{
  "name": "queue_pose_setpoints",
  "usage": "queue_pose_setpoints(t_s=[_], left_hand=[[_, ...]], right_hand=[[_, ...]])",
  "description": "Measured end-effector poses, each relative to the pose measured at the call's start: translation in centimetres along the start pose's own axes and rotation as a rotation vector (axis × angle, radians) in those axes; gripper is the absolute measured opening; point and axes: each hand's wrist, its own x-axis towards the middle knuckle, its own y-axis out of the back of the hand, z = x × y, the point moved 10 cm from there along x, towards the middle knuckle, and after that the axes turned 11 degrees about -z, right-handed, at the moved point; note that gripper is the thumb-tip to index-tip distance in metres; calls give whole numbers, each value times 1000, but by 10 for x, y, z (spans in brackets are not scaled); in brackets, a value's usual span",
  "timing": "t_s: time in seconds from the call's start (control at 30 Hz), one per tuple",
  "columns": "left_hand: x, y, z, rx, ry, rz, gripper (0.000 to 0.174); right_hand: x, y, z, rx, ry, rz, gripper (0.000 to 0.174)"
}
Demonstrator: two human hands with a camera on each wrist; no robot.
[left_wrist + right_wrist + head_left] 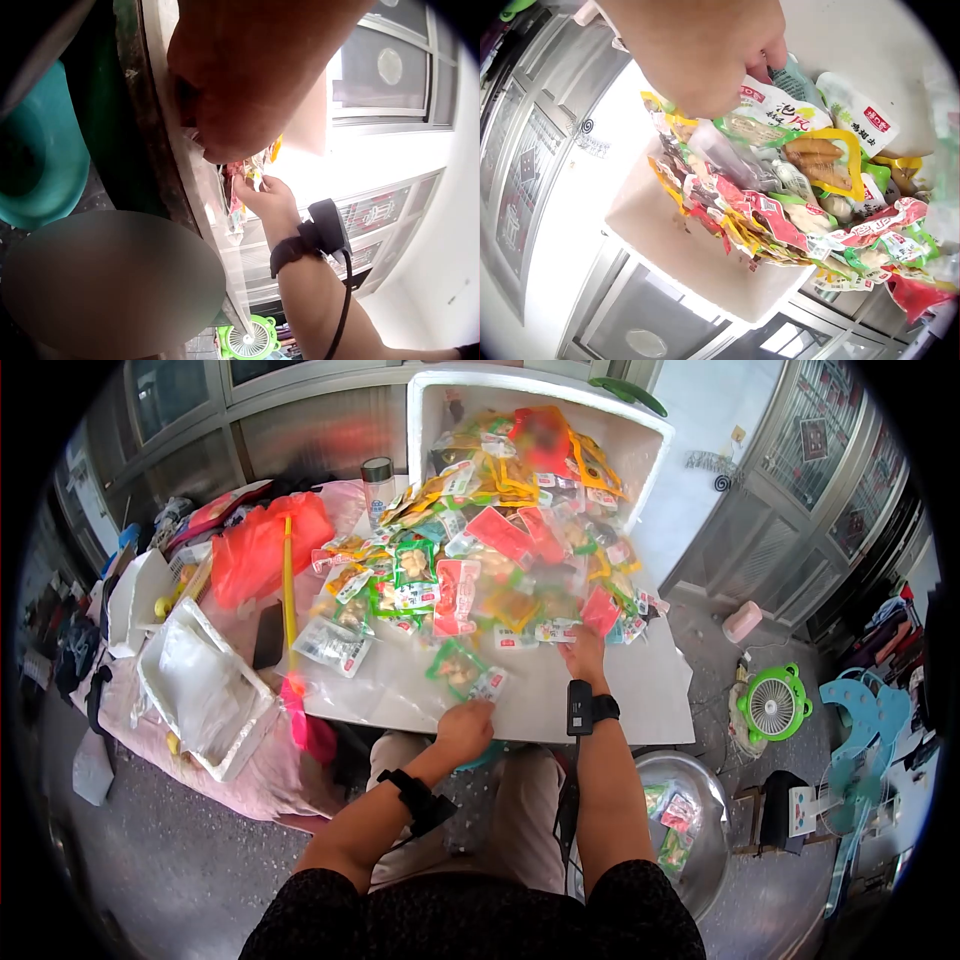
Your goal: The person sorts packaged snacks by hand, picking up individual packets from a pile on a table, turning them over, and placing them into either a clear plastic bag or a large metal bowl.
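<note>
At the table's near edge, my left hand (466, 728) pinches the corner of a green-edged clear packet (458, 668) that lies slanting on the tabletop. My right hand (583, 656) is at the near right side of a heap of snack packets (500, 575). In the right wrist view, the fingers of the right hand (727, 67) are curled at a white and green packet (776, 112), partly hiding its top end. The left wrist view shows the back of the left hand (232, 97) large, its fingertips hidden.
A white foam box (648, 450) lies on its side behind the heap, packets spilling out. A bottle (377, 488) stands left of it. A metal basin (712, 800) with several packets sits below right. Left are a red bag (265, 550) and a foam tray (245, 745).
</note>
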Motion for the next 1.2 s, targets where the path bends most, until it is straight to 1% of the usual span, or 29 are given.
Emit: queue_pose_setpoints(t_s=[0.1, 0.13, 0.2, 0.3, 0.4, 0.47, 0.5, 0.6, 0.63, 0.73, 0.83, 0.93, 0.97, 1.03, 1.13, 1.2], left_hand=[[-5, 7, 7, -8, -82, 90, 20], [-6, 4, 4, -17, -45, 58, 18], [-4, 1, -1, -34, 34, -6, 14], [-3, 1, -10, -141, 84, 64, 10], [-2, 4, -12, -267, 97, 136, 9], [-4, 9, -7, -288, 83, 167, 9], [-4, 11, -5, -297, 74, 184, 9], [-3, 12, -1, -277, 59, 172, 10], [-2, 13, 2, -231, 55, 161, 10], [-2, 21, 17, -107, 47, 131, 8], [-4, 25, 33, -10, 30, 126, 7], [-7, 23, 40, 53, -1, 152, 6], [-9, 25, 42, 65, -5, 151, 6], [-13, 26, 45, 69, -8, 146, 6], [-25, 25, 39, 53, 5, 143, 6], [-28, 24, 34, 46, 13, 156, 5]], right_hand=[[-31, 4, -22, 130, 117, -92, 15], [-44, 5, -29, 174, 151, -121, 15], [-73, 9, -36, 218, 121, -141, 15], [-122, -6, -45, 288, 24, -122, 15], [-154, -11, -21, 369, -108, -105, 15], [-168, -21, -5, 420, -170, -114, 15], [-170, -28, 4, 448, -203, -154, 14], [-172, -37, 17, 400, -243, -155, 14], [-169, -42, 24, 353, -281, -222, 14], [-163, -57, 37, 346, -372, -327, 16], [-159, -75, 45, 385, -389, -339, 18], [-150, -91, 74, 403, -413, -418, 22], [-150, -93, 79, 371, -413, -394, 23], [-157, -104, 69, 309, -412, -347, 26], [-167, -102, 42, -229, -421, -352, 25], [-165, -94, 45, -381, -467, -486, 25]])
